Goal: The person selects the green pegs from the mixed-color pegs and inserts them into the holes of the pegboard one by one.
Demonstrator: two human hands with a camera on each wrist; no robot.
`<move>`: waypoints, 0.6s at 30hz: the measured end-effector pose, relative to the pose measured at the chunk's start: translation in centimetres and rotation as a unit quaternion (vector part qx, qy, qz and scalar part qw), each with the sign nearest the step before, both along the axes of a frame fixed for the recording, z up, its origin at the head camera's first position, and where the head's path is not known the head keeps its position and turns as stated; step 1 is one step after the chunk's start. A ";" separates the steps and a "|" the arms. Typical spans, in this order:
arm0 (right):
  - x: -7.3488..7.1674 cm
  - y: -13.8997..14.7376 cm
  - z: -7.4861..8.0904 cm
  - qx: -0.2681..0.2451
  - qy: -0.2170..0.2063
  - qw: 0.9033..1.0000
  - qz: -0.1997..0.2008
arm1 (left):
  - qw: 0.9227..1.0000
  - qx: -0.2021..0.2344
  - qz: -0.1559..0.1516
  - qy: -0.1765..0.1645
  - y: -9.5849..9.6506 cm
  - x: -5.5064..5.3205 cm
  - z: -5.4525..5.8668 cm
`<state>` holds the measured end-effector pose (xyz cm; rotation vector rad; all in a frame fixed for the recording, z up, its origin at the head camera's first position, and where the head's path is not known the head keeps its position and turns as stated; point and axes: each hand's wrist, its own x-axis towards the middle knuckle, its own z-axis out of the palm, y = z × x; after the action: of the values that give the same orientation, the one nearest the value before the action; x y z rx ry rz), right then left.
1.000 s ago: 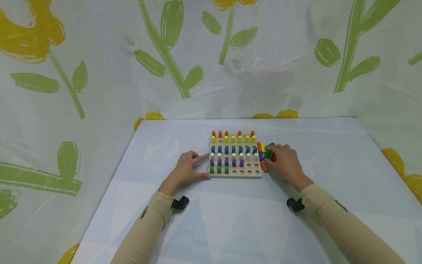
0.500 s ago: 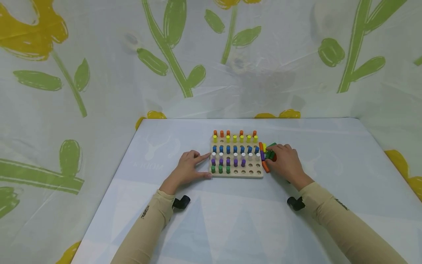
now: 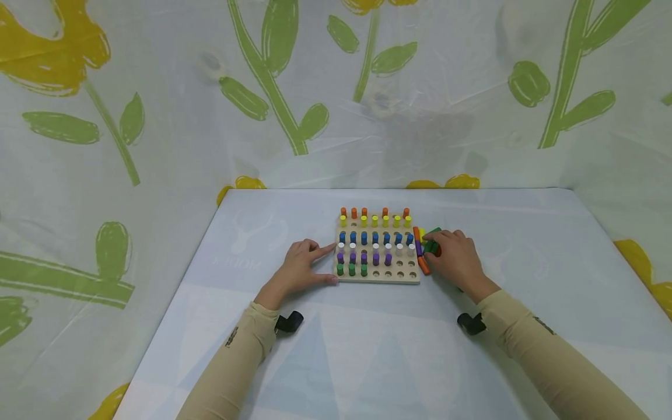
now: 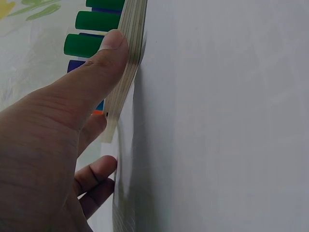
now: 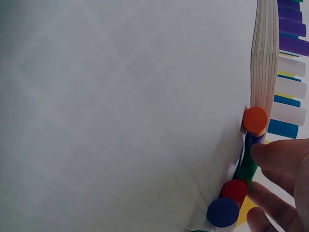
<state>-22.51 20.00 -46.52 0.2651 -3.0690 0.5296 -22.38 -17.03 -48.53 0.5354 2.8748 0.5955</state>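
A wooden pegboard (image 3: 378,281) bears rows of orange, yellow, blue, white, purple and green pegs, with some bare holes. My left hand (image 3: 299,268) is at its left side, index fingertip against the edge and thumb at the front corner. In the left wrist view the thumb (image 4: 113,48) presses on the board's layered edge beside green pegs (image 4: 84,46). To the right of the board, my right hand (image 3: 457,259) is over a small pile of loose pegs. Its thumb and fingers pinch a green peg (image 5: 247,169), partly hidden by the hand.
Orange pegs (image 3: 424,265) and a purple peg (image 3: 418,248) lie along the board's right edge. A yellow peg (image 3: 422,233) is beside them. A red peg (image 5: 235,189) and a blue-ended peg (image 5: 223,212) lie near the right fingers. The table (image 3: 346,361) meets a flower-patterned sheet (image 3: 420,140) behind.
The head view has shifted very slightly. Both hands keep the same places beside the pegboard, and the pegs standing in it look the same.
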 end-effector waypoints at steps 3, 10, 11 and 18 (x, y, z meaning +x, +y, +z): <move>0.1 0.0 0.1 -0.002 -0.003 1.000 -0.001 | 1.000 -0.001 -0.001 0.002 0.0 0.0 -0.1; 0.3 0.0 0.3 -0.012 -0.012 1.000 -0.007 | 1.000 0.001 -0.001 0.001 0.0 0.0 0.0; 0.4 0.0 0.3 -0.013 -0.013 1.000 -0.008 | 1.000 0.000 -0.001 0.000 0.0 0.0 0.0; 1.0 0.1 0.4 -0.043 -0.032 0.998 -0.019 | 1.000 0.000 -0.011 0.009 0.0 0.0 0.0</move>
<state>-21.51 20.10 -46.11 0.1914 -3.0963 0.6782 -22.38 -17.07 -48.52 0.5734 2.8811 0.5906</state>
